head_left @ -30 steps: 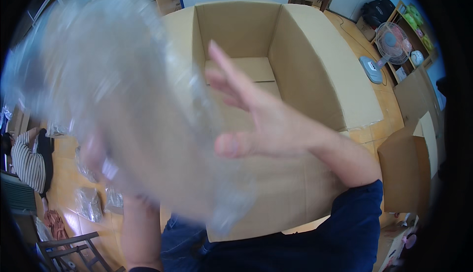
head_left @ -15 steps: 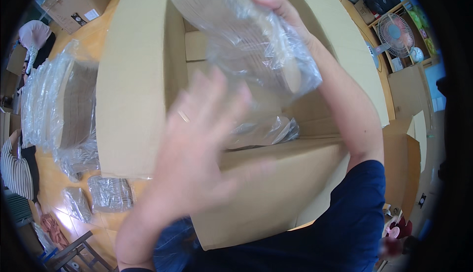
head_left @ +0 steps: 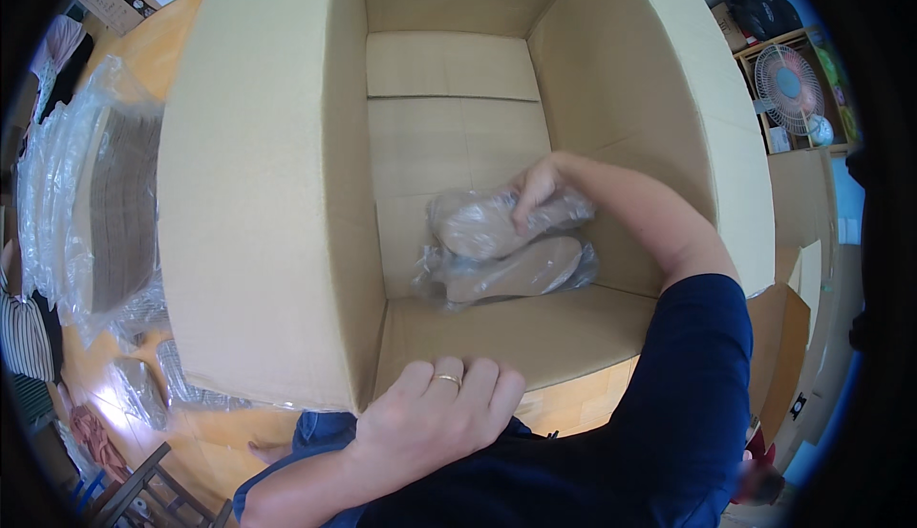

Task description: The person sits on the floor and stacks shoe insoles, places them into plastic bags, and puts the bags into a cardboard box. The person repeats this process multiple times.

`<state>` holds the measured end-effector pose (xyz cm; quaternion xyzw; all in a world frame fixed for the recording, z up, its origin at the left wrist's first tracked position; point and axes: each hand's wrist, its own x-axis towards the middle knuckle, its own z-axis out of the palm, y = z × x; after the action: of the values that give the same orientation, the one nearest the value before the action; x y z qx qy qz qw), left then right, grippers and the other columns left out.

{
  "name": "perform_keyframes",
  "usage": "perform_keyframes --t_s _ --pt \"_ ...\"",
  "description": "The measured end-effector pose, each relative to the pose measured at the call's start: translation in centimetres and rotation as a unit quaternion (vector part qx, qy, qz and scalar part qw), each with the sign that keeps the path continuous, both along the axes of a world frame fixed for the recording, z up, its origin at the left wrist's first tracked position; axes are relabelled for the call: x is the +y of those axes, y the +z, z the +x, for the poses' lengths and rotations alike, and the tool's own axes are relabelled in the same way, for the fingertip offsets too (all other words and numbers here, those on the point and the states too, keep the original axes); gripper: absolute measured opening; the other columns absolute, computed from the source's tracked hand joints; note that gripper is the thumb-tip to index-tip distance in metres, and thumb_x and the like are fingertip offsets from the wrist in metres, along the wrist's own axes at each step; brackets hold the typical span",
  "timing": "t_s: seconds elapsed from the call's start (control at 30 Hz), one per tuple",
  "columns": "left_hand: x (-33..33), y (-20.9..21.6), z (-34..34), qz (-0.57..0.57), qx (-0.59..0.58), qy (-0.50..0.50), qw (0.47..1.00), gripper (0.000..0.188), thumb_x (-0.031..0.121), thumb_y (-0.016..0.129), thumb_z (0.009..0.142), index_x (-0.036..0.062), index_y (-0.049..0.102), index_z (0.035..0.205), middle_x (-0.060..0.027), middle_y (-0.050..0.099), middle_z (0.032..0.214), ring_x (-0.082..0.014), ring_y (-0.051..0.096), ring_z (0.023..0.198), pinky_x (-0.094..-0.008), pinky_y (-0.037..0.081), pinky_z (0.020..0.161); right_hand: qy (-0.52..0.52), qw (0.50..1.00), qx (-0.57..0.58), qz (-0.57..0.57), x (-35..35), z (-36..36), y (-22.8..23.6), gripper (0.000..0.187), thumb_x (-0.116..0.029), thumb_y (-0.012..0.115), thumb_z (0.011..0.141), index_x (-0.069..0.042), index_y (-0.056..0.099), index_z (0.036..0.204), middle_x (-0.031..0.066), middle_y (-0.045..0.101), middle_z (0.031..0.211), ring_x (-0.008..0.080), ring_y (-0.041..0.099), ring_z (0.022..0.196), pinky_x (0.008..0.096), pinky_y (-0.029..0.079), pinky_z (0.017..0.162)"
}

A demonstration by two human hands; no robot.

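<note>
A large open cardboard box (head_left: 458, 141) stands in front of me. My right hand (head_left: 541, 182) reaches down inside it, fingers closed on a clear plastic bag of brown sole-shaped pieces (head_left: 470, 226). Beside that bag, nearer to me, lies a second plastic-wrapped bundle of sole-shaped pieces (head_left: 516, 272) on the box floor, against the near wall. My left hand (head_left: 437, 406), with a ring on one finger, has its fingers curled over the near edge of the box; their tips are hidden.
Left of the box stands a tall pile of plastic-wrapped bundles (head_left: 119, 203), with smaller wrapped bundles (head_left: 140, 392) on the floor. People sit farther left. A fan (head_left: 788, 82) stands on shelving at the right, near another open carton (head_left: 778, 346).
My right hand has lowered the bag from above the box down to its floor. My left hand has moved from over the box to its near edge.
</note>
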<state>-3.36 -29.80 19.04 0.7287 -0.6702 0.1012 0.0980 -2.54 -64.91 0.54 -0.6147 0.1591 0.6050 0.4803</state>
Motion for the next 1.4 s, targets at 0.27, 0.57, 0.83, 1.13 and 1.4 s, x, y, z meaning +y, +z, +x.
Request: perform_keyframes --t_s 0.27,0.57,0.83,1.13,1.4 --pt "-0.9 -0.2 1.0 -0.034 -0.015 -0.021 0.999 0.016 0.014 0.063 0.072 0.0167 0.047 0.069 0.0033 0.034 0.06 -0.0071 0.039 0.05 -0.0247 0.026 0.05 0.047 0.995 0.067 -0.048 0.1 -3.7 -2.7 0.063 -0.016 0.078 0.067 -0.007 0.054 0.125 0.0114 0.062 0.115 0.0237 0.061 0.103 0.0376 0.049 0.088" --pt "-0.8 -0.8 1.4 -0.063 0.022 -0.046 0.997 0.012 0.02 0.06 0.074 0.016 0.049 0.071 0.0042 0.042 0.063 -0.0084 0.047 0.058 -0.025 0.035 0.057 0.232 0.899 -0.303 -0.214 8.3 4.5 2.7 0.086 -0.062 0.065 0.073 -0.004 0.05 0.135 0.0204 0.052 0.136 0.0335 0.047 0.127 0.0429 0.036 0.108" --pt "1.6 -2.1 -0.4 -0.289 0.022 0.016 0.957 0.023 0.018 0.055 0.083 0.0038 0.06 0.1 -0.0116 0.06 0.105 -0.0256 0.057 0.103 -0.0419 0.044 0.101 0.388 0.835 -0.354 -0.164 20.3 1.6 1.6 0.063 -0.043 0.059 0.083 -0.004 0.053 0.133 0.0193 0.055 0.132 0.0356 0.049 0.125 0.0439 0.036 0.108" --pt "22.2 -16.6 2.2 -0.372 0.308 0.537 0.692 0.058 0.024 0.076 0.075 -0.002 0.054 0.122 -0.0204 0.056 0.121 -0.0378 0.052 0.113 -0.0438 0.04 0.1 -0.036 0.875 -0.427 -0.223 13.5 3.0 15.9 0.031 -0.011 0.049 0.097 0.006 0.057 0.121 0.0152 0.066 0.112 0.0198 0.06 0.107 0.0304 0.045 0.094" --pt "34.4 -28.0 4.8 -0.025 0.181 0.742 0.645 0.047 0.023 0.068 0.083 0.0075 0.055 0.125 -0.0156 0.054 0.126 -0.033 0.049 0.121 -0.0485 0.043 0.095 -0.234 0.682 -0.688 -0.087 27.9 -9.6 27.0 0.045 -0.028 0.052 0.097 0.001 0.052 0.131 0.016 0.062 0.115 0.0257 0.058 0.109 0.0372 0.044 0.096"
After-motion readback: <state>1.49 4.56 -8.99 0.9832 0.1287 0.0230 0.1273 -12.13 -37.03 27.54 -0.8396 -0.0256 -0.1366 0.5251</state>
